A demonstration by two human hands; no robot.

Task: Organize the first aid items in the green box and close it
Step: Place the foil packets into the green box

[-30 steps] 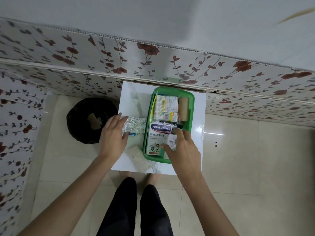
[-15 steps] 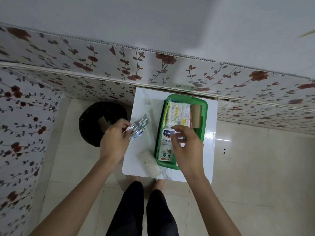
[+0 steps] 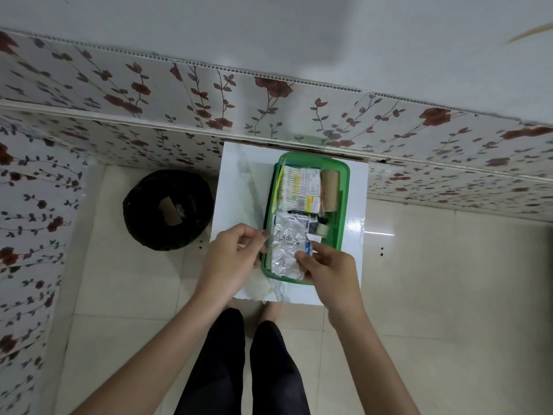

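The green box stands open on a small white table. In its far half lie a pack of cotton swabs and a brown bandage roll. A silver foil blister pack lies over the near half, covering the plaster box. My left hand pinches the foil's left edge. My right hand grips its near right corner. A white crumpled packet rests on the table by the box's near left corner, partly hidden by my left hand.
A black lined waste bin stands on the floor left of the table. The flower-patterned wall runs right behind the table. Tiled floor spreads to the right, and my legs are below the table's near edge.
My left hand lifted the foil pack from the table's left side and carried it over the box. My right hand left the plaster box and took the foil's other end.
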